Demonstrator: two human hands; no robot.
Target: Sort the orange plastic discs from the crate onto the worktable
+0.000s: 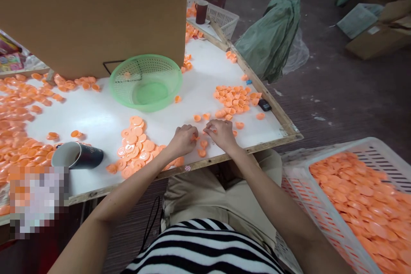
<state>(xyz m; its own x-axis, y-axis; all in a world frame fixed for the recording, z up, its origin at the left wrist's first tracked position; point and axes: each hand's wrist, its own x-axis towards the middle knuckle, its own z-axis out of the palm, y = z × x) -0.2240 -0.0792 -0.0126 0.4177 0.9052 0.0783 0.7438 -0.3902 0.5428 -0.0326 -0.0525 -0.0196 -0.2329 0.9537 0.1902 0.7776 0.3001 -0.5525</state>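
Observation:
Near the front edge of the white table, my left hand (184, 139) is closed, with a bit of an orange plastic piece (194, 138) showing at its fingertips. My right hand (221, 135) faces it a short gap away, thumb and fingers pinched together; what they hold is too small to make out. A few small orange cups (202, 153) lie between and around the hands. Beyond the right hand is a pile of small orange cups (236, 99). Left of my left hand, flat round orange discs (131, 147) lie in a heap.
A green plastic colander (146, 98) stands before a tall cardboard sheet (96, 17). A dark mug (86, 156) lies on its side at left, beside many orange pieces (19, 124). A white crate (324, 205) of orange discs is at right. Wooden strips (276, 142) edge the table.

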